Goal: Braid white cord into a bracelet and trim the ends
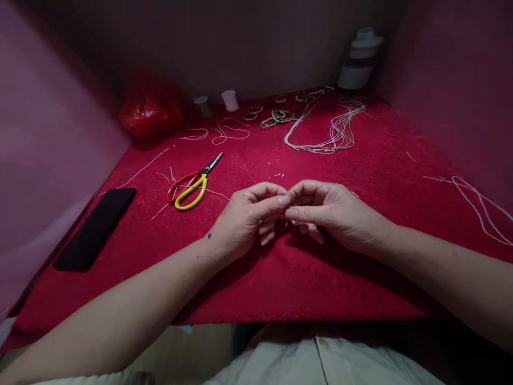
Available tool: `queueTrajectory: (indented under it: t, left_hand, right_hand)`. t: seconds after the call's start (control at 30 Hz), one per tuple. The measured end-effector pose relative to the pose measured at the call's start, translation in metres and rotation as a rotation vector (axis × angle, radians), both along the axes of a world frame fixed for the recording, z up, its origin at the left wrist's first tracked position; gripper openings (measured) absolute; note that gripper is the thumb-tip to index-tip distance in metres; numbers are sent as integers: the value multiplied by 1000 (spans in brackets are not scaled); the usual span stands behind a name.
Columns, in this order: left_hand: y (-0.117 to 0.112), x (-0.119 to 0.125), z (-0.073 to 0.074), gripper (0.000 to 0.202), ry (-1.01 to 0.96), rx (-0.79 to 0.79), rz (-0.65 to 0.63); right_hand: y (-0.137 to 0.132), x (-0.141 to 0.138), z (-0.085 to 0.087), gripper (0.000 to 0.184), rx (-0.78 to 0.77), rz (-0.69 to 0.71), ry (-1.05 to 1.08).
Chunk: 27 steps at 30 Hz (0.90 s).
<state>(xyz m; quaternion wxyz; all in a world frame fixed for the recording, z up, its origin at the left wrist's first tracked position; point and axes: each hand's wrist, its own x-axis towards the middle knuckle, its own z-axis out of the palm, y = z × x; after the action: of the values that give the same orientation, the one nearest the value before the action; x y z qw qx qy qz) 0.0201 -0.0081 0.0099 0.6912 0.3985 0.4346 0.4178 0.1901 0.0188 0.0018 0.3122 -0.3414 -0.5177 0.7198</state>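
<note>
My left hand [246, 216] and my right hand [326, 211] meet fingertip to fingertip over the middle of the red cloth [280, 278]. Both are closed in a pinch on something tiny between them; a small pale bit shows under the right fingers, too small to name. Scissors [192, 184] with one red and one yellow handle lie just left of my left hand, among loose thread ends.
A black phone [96, 227] lies at the left edge. A bundle of pale cords [332, 131], small woven loops [276, 116], two spools [230, 100], a red bag [150, 109] and a white container [358, 59] sit at the back. More cords [476, 206] lie at the right.
</note>
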Motion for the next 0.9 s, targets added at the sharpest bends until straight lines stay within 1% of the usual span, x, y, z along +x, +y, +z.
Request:
queueTrajectory:
  t: [0.13,0.27,0.33,0.43,0.57,0.7,0.77,0.8,0.87,0.9]
  left_hand:
    - [-2,2,0,12,-35,-60,-36]
    - [-4,3,2,10,-48,-74,-30]
    - [-4,4,3,9,-53,-65,-19]
    - [-2,3,3,9,-48,-54,-11]
    - [3,1,4,9,-47,-42,9]
    - [6,-5,6,10,-13,52,52]
    - [7,-9,8,16,53,126,49]
    - [7,-12,9,18,119,169,29]
    - [9,-16,11,20,337,293,-33]
    - [9,-18,12,18,475,386,-60]
  right_hand:
    - [-2,-5,3,23,5,-56,-27]
    - [0,-3,0,14,-18,-26,-34]
    - [1,-1,-1,13,-19,3,-47]
    - [3,0,-2,17,-31,34,-44]
    - [6,2,-3,17,-50,60,22]
    - [9,5,-6,17,-54,91,65]
    - [10,7,-7,16,-48,101,65]
    - [10,7,-8,15,-44,100,65]
    - [11,7,-8,15,-42,91,71]
    - [11,8,-8,15,-44,85,76]
